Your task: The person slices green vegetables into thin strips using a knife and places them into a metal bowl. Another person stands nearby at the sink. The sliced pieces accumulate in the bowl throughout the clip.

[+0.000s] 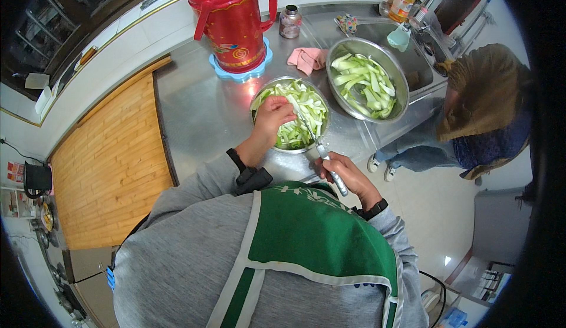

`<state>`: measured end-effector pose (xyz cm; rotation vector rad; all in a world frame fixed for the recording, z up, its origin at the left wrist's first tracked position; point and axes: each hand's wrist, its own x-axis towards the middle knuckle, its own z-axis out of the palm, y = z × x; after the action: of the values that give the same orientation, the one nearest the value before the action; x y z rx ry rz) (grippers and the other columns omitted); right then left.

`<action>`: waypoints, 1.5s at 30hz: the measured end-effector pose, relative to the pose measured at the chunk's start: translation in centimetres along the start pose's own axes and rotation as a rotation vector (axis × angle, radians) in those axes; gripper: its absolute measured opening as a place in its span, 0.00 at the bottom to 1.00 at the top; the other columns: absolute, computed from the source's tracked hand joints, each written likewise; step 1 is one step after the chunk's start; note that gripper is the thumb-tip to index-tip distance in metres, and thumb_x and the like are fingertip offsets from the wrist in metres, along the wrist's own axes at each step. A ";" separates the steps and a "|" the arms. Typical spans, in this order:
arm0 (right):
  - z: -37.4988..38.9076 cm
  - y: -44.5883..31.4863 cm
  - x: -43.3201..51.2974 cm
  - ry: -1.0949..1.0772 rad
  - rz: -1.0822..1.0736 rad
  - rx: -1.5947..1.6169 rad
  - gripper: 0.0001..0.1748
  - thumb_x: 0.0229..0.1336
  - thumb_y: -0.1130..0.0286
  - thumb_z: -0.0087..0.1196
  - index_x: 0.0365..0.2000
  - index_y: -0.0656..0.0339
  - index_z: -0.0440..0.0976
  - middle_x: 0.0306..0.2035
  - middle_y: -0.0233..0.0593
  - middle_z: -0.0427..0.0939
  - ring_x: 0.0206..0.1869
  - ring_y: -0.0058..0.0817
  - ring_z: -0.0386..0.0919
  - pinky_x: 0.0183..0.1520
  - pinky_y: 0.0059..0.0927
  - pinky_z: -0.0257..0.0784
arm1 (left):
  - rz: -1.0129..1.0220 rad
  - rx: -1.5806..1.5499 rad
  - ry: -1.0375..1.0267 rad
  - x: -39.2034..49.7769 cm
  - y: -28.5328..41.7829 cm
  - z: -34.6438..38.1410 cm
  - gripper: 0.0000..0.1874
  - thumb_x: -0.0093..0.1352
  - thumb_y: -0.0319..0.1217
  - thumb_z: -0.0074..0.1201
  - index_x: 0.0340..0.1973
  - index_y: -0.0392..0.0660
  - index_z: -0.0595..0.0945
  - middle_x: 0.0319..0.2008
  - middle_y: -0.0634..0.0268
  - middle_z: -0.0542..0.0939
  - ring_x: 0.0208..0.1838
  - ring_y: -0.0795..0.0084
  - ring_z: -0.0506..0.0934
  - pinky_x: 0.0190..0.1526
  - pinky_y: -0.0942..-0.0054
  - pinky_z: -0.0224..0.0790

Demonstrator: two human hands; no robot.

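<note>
My left hand (275, 114) is over a metal bowl (328, 124) of cut green vegetable pieces (313, 106). Its fingers are pinched around a pale vegetable stalk (293, 101), partly hidden by the hand. In my right hand (349, 173) is a knife with a silvery handle (339, 183). Its narrow blade (307, 126) slants over the bowl, with the tip close to my left fingers. To the right, a larger metal basin (401, 102) holds longer leafy-vegetable stalks (369, 82), apparently in water.
A red thermos flask (234, 27) stands on a blue mat (242, 76) behind the bowl. Pink cloth (307, 59) and a small jar (290, 22) are beside it. Another person (482, 98) stands at the sink (424, 73) on the right. A wooden board (115, 164) covers the left counter.
</note>
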<state>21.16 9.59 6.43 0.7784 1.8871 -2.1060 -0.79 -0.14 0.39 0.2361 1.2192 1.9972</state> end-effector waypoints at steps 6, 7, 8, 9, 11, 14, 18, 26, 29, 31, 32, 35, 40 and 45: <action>0.0 0.5 0.9 0.018 -0.028 -0.034 0.23 0.57 0.55 0.47 0.41 0.66 0.71 0.27 0.30 0.73 0.27 0.17 0.67 0.31 0.18 0.62 | 0.022 -0.015 -0.017 -0.5 -0.6 0.7 0.15 0.61 0.21 0.55 0.40 0.38 0.68 0.36 0.60 0.73 0.36 0.69 0.76 0.39 0.69 0.77; 0.0 0.5 1.0 0.014 -0.033 -0.033 0.23 0.57 0.54 0.47 0.41 0.66 0.71 0.26 0.30 0.73 0.27 0.16 0.67 0.30 0.18 0.62 | 0.026 -0.017 -0.024 -0.5 -0.6 0.6 0.15 0.61 0.21 0.55 0.40 0.38 0.68 0.36 0.60 0.73 0.36 0.69 0.76 0.39 0.68 0.77; 0.0 0.5 1.0 0.018 -0.033 -0.044 0.23 0.57 0.54 0.47 0.41 0.66 0.71 0.25 0.30 0.73 0.26 0.16 0.67 0.29 0.18 0.62 | 0.018 -0.015 -0.017 -0.5 -0.6 0.6 0.15 0.61 0.20 0.55 0.41 0.38 0.67 0.36 0.60 0.73 0.36 0.69 0.76 0.38 0.68 0.77; 0.0 0.5 1.0 0.036 -0.026 -0.073 0.23 0.56 0.54 0.47 0.41 0.66 0.72 0.25 0.30 0.73 0.25 0.16 0.67 0.28 0.18 0.62 | 0.011 -0.013 -0.010 -0.4 -0.5 0.6 0.16 0.61 0.20 0.55 0.41 0.38 0.67 0.35 0.59 0.73 0.35 0.68 0.77 0.38 0.68 0.77; 0.1 0.5 0.9 0.029 -0.022 -0.059 0.23 0.57 0.54 0.47 0.39 0.65 0.72 0.23 0.29 0.72 0.23 0.16 0.66 0.26 0.17 0.61 | -0.004 0.009 0.004 -0.5 -0.4 0.5 0.16 0.62 0.20 0.55 0.42 0.39 0.66 0.35 0.58 0.74 0.36 0.67 0.77 0.40 0.66 0.77; 0.2 0.4 0.9 0.046 0.017 -0.008 0.19 0.56 0.54 0.51 0.30 0.63 0.73 0.21 0.29 0.73 0.22 0.17 0.68 0.28 0.19 0.62 | -0.026 0.041 0.006 -0.6 -0.3 0.4 0.16 0.63 0.21 0.54 0.44 0.39 0.66 0.35 0.58 0.75 0.39 0.66 0.78 0.43 0.64 0.76; 0.4 0.6 0.7 0.070 0.067 0.041 0.17 0.55 0.56 0.54 0.25 0.62 0.73 0.18 0.30 0.74 0.19 0.17 0.68 0.24 0.19 0.63 | -0.141 0.191 -0.048 -0.4 0.4 -0.3 0.19 0.62 0.25 0.56 0.45 0.38 0.66 0.35 0.58 0.75 0.37 0.67 0.78 0.41 0.67 0.76; -0.2 1.5 -0.1 0.067 0.079 0.034 0.18 0.57 0.56 0.52 0.31 0.64 0.73 0.18 0.30 0.73 0.17 0.16 0.68 0.20 0.18 0.63 | 0.503 1.296 -0.180 4.9 4.1 -0.2 0.14 0.59 0.44 0.59 0.28 0.46 0.82 0.32 0.54 0.79 0.29 0.53 0.77 0.37 0.57 0.70; -0.3 1.9 -0.3 0.064 0.063 0.037 0.20 0.57 0.56 0.51 0.35 0.66 0.74 0.19 0.30 0.73 0.17 0.16 0.67 0.20 0.17 0.62 | 0.213 1.618 -0.258 7.3 4.3 2.0 0.15 0.57 0.43 0.61 0.29 0.45 0.83 0.26 0.58 0.81 0.31 0.66 0.79 0.35 0.66 0.70; -0.5 2.1 -0.6 0.062 0.041 0.038 0.20 0.57 0.55 0.50 0.35 0.66 0.74 0.19 0.30 0.72 0.18 0.16 0.67 0.21 0.17 0.61 | 0.129 1.644 -0.323 8.1 4.0 2.7 0.15 0.56 0.42 0.62 0.28 0.44 0.83 0.26 0.58 0.82 0.31 0.67 0.80 0.35 0.65 0.71; -0.6 2.1 -0.8 0.057 0.027 0.035 0.21 0.56 0.55 0.50 0.36 0.66 0.74 0.19 0.30 0.72 0.18 0.16 0.66 0.22 0.16 0.61 | 0.115 1.648 -0.358 8.3 3.8 2.8 0.15 0.56 0.42 0.62 0.27 0.43 0.83 0.25 0.58 0.82 0.31 0.67 0.80 0.35 0.65 0.71; -0.9 2.1 -1.6 0.052 0.002 0.040 0.21 0.56 0.56 0.48 0.37 0.66 0.73 0.20 0.29 0.71 0.20 0.16 0.66 0.23 0.17 0.61 | 0.162 1.256 -0.337 7.7 3.8 1.8 0.15 0.59 0.41 0.61 0.31 0.40 0.81 0.26 0.60 0.81 0.29 0.72 0.79 0.31 0.69 0.72; -0.8 1.9 -1.8 0.027 -0.021 0.087 0.19 0.57 0.56 0.49 0.36 0.64 0.72 0.26 0.28 0.72 0.28 0.16 0.69 0.31 0.18 0.63 | -0.248 0.566 -0.322 4.2 5.4 0.5 0.13 0.65 0.38 0.55 0.37 0.42 0.75 0.29 0.67 0.75 0.26 0.80 0.75 0.31 0.77 0.73; -0.6 1.8 -1.0 0.034 -0.042 0.108 0.19 0.58 0.57 0.48 0.37 0.64 0.71 0.27 0.28 0.71 0.30 0.16 0.68 0.35 0.18 0.63 | -0.249 0.330 -0.211 1.5 5.7 0.8 0.11 0.64 0.36 0.55 0.34 0.43 0.73 0.31 0.66 0.76 0.27 0.77 0.75 0.30 0.74 0.75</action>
<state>23.01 9.65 5.37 0.8086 1.8343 -2.2499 -4.39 0.02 5.18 0.4248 1.3633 1.5132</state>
